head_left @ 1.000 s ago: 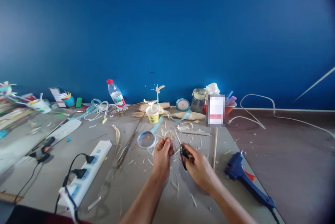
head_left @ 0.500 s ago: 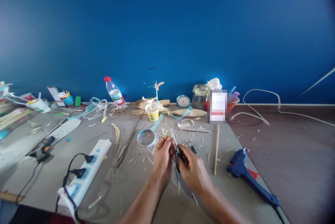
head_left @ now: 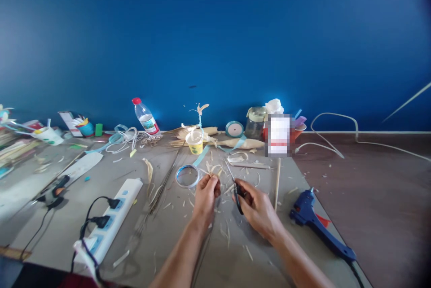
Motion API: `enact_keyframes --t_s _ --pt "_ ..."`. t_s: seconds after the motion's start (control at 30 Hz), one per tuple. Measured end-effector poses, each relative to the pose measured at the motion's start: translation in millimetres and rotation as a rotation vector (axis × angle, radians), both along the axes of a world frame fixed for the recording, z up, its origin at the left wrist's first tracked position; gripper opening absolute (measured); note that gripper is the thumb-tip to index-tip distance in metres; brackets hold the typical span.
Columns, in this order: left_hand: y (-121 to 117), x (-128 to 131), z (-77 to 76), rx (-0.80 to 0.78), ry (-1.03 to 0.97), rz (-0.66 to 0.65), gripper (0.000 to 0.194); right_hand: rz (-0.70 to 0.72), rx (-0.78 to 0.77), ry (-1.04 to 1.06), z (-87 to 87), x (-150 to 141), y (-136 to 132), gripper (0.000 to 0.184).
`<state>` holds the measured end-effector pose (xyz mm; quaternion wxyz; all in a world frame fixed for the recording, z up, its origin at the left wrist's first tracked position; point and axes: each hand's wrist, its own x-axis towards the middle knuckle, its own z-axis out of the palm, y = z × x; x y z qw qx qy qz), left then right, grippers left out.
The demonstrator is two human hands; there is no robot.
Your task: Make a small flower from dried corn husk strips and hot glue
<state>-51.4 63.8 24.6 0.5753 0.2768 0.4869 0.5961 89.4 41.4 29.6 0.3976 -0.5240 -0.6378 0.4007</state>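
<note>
My left hand (head_left: 207,193) is closed in a pinch around the base of a pale, dried-husk flower (head_left: 213,169). The thin petals spread out above my fingertips. In my right hand (head_left: 257,205) is a pair of scissors (head_left: 238,196) with black handles, fingers through the loops. Their blades point up and away, a short gap to the right of the flower. Husk scraps (head_left: 226,233) lie scattered on the grey table beneath both hands. A roll of clear tape (head_left: 187,176) lies just left of my left hand.
On the right lies a blue glue gun (head_left: 318,225); a white power strip (head_left: 116,214) with black plugs is at left. Along the blue wall stand a yellow-and-white cup (head_left: 195,145) holding a husk flower, a bottle (head_left: 147,120), a ribbon spool (head_left: 235,129) and a glass jar (head_left: 256,125).
The scissors in my right hand came left to the husk flower half a second ago, then drew back right. My left hand keeps its pinch and has shifted slightly left.
</note>
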Motion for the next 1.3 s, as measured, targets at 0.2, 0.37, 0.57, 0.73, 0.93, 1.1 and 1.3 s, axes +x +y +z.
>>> enact_keyframes --t_s 0.2,0.37,0.57,0.73,0.93,1.1,1.3 --pt "0 1 -1.0 0.007 -0.006 -0.028 0.029 0.025 0.065 -0.068 3.5 -1 -1 0.036" --pt "-1 2 -0.2 0.002 -0.053 -0.008 0.031 0.034 0.05 -0.079 3.2 -6 -4 0.035" --pt "-3 5 -2.0 0.044 -0.071 -0.011 0.031 0.058 0.082 -0.01 -5.9 -17 -12 0.042" --pt "-3 7 -4.7 0.052 -0.1 -0.019 0.028 0.035 0.088 -0.026 -14.8 -23 -12 0.043" --pt "-5 10 -5.8 0.031 -0.153 -0.036 0.027 0.025 0.098 -0.033 -21.2 -24 -12 0.041" --pt "-6 11 -4.8 0.024 -0.176 -0.042 0.027 0.007 0.124 -0.028 -25.8 -27 -12 0.041" --pt "-7 11 -6.2 0.032 -0.197 -0.047 0.026 -0.019 0.131 -0.003 -26.8 -28 -12 0.04"
